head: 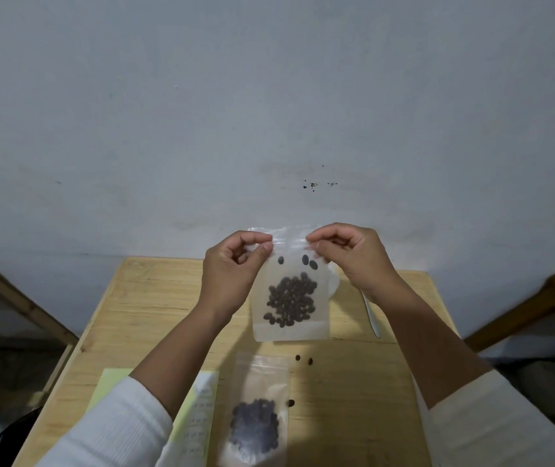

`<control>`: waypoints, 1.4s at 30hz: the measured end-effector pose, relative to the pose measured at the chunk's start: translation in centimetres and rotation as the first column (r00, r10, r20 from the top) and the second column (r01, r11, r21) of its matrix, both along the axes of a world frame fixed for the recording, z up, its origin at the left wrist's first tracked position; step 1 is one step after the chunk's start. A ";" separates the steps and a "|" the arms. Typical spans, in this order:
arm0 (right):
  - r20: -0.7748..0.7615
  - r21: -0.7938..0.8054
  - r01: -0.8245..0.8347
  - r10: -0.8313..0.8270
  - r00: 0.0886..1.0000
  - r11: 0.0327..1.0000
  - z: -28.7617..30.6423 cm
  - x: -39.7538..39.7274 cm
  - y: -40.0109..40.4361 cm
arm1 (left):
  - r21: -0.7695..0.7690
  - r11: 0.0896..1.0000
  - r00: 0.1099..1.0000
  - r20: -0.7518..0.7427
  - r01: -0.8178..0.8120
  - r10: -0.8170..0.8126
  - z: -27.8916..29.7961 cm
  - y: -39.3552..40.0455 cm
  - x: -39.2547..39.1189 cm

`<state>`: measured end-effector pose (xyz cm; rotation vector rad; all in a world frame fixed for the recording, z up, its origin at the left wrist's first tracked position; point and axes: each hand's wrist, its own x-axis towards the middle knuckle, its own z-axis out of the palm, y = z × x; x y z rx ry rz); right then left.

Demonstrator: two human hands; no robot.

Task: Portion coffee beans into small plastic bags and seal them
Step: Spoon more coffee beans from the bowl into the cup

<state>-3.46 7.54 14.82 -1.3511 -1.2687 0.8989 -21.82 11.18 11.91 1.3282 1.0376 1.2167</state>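
Head view: a bag (289,298) hangs upright above the table (353,382), held by its top strip. The left hand (232,267) pinches the strip at the bag's 11 o'clock corner, thumb and forefinger clamped on the plastic; the right hand (350,254) pinches it at 1 o'clock, its grip also closed on the strip. The beans (291,299) sit in a dark clump in the lower half, with three strays higher up just under the seal line. A second bag (257,409), also holding beans, lies flat on the table at 6 o'clock from the held one. Loose beans (304,359) lie on the wood beside it. A spoon (372,315) lies at 3 o'clock, partly under the right wrist, and a label sheet (198,416) lies at 7 o'clock under the left forearm. The step in hand looks like pressing the zip shut. The likely trouble: the strays near the top could catch in the zip track and leave a gap, so beans leak later. Uneven pinching could also close only part of the strip, and tilting the bag before it is closed would spill more onto the table.
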 end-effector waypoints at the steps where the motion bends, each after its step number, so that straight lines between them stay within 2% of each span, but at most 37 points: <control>1: -0.004 0.002 0.016 -0.016 1.000 1.000 0.0 -0.1 0.1 | 0.007 1.000 1.000 -0.007 -0.016 0.016 0.0 -0.1 0.1; 6: -0.030 -0.009 0.045 -0.046 0.999 0.999 -0.4 -0.8 0.1 | 0.018 0.999 0.998 -0.051 -0.043 0.043 -0.2 -0.3 0.3; 12: -0.007 -0.058 0.014 -0.014 1.000 0.998 -1.1 -1.3 -0.1 | 0.029 0.999 0.989 -0.143 0.039 -0.035 -0.1 -0.3 0.5; 17: -0.051 -0.091 0.025 -0.030 0.998 0.996 -1.6 -2.2 -0.1 | 0.006 0.999 0.990 -0.132 0.049 -0.048 -0.4 -0.6 0.7; 22: -0.051 -0.108 0.097 -0.102 0.993 0.989 -2.3 -3.7 0.1 | 0.002 1.000 0.981 -0.193 -0.013 0.013 -1.2 -0.8 0.9; 25: -0.076 -0.161 0.101 -0.115 0.991 0.982 -3.2 -4.4 0.2 | -0.019 0.999 0.966 -0.258 -0.031 0.025 -1.6 -0.7 0.4; 28: -0.084 -0.213 0.070 -0.089 0.993 0.975 -4.6 -4.8 -0.2 | -0.058 0.997 0.967 -0.250 -0.056 0.040 -2.6 -0.6 -0.6; 31: -0.090 -0.315 0.065 -0.098 0.991 0.947 -6.4 -5.4 -1.7 | -0.153 0.988 0.962 -0.273 -0.015 -0.028 -4.4 -0.5 -2.4; 37: -0.009 -0.506 0.228 -0.269 0.963 0.832 -11.9 -8.0 -5.7 | -0.297 0.946 0.840 -0.476 0.127 -0.262 -9.9 -3.0 -5.4; 39: 0.094 -0.532 0.323 -0.325 0.941 0.782 -14.3 -8.8 -6.8 | -0.331 0.929 0.770 -0.544 0.167 -0.333 -11.8 -4.2 -6.0; 42: 0.269 -0.524 0.405 -0.305 0.913 0.749 -17.0 -9.8 -8.1 | -0.317 0.922 0.634 -0.672 0.222 -0.384 -14.6 -5.9 -6.5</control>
